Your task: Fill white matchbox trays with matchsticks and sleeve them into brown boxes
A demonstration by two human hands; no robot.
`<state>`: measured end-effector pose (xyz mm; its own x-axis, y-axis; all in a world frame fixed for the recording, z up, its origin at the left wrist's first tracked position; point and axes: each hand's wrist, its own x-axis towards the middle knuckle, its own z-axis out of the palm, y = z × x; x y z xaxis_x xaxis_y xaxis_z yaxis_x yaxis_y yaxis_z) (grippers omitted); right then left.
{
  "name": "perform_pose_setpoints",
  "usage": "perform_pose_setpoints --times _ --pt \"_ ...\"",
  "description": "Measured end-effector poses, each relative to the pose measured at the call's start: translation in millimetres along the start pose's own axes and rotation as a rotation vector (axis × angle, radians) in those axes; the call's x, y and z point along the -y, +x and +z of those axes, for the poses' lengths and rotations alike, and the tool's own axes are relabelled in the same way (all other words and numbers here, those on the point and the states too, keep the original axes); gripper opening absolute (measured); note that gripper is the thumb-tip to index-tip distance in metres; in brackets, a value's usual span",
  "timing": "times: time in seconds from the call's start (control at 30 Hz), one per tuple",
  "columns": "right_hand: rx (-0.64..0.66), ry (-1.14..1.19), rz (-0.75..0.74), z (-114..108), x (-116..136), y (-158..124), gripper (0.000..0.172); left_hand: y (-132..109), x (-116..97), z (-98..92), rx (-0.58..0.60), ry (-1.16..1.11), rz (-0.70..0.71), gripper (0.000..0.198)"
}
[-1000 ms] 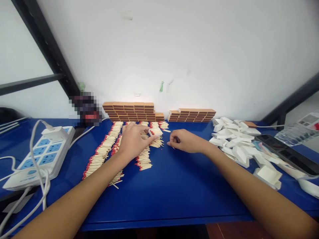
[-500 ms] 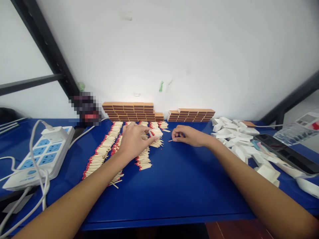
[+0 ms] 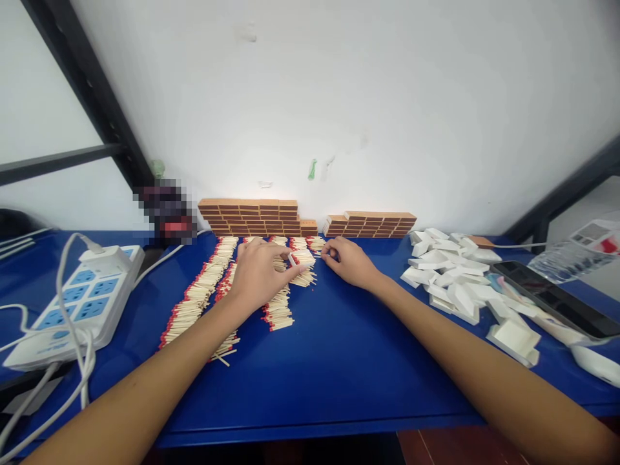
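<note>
Between its thumb and fingers my left hand (image 3: 264,270) holds a small white tray (image 3: 303,258), just over the matches. Red-tipped matches (image 3: 194,300) lie in slanting rows under and around that hand. My right hand (image 3: 346,259) is to the right of the tray, its fingertips pinched together near the right end of the match rows. Whatever those fingertips hold, if anything, is too small to make out. Behind the hands, brown matchboxes (image 3: 249,217) are stacked against the wall, with a second, lower stack (image 3: 372,225) to the right.
White empty trays (image 3: 455,265) are heaped on the right of the blue table (image 3: 310,387), beside a black phone (image 3: 557,298) and a clear plastic bottle (image 3: 574,255). A white power strip (image 3: 92,297) with cables lies at the left.
My right hand has moved left and slightly up, closer to the white tray. The match seen at its fingertips earlier no longer shows. My left hand has hardly moved.
</note>
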<state>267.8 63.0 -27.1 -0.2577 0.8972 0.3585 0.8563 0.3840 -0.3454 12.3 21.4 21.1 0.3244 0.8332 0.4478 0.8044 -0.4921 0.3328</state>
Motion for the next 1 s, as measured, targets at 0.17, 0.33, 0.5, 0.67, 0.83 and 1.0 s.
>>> perform_pose_setpoints --times 0.17,0.33,0.5,0.67,0.83,1.0 --pt "0.008 -0.038 0.002 -2 0 -1 0.008 1 1 0.3 -0.014 -0.010 0.002 0.030" --pt "0.016 -0.051 0.012 -4 -3 -1 0.011 1 1 -1.1 -0.015 -0.010 0.003 0.030" --pt "0.011 -0.055 -0.030 -4 -8 1 0.004 0 1 -0.5 -0.016 -0.009 0.002 0.030" --pt "0.038 -0.049 -0.035 -4 -10 3 0.007 1 1 -0.3 -0.007 -0.003 0.005 0.031" --pt "0.072 -0.059 -0.028 -8 -12 1 0.009 0 -1 -1.4 0.010 -0.007 0.000 0.028" --pt "-0.014 0.049 -0.094 -24 0 -3 0.009 -1 -2 0.2 0.039 0.009 -0.007 0.031"
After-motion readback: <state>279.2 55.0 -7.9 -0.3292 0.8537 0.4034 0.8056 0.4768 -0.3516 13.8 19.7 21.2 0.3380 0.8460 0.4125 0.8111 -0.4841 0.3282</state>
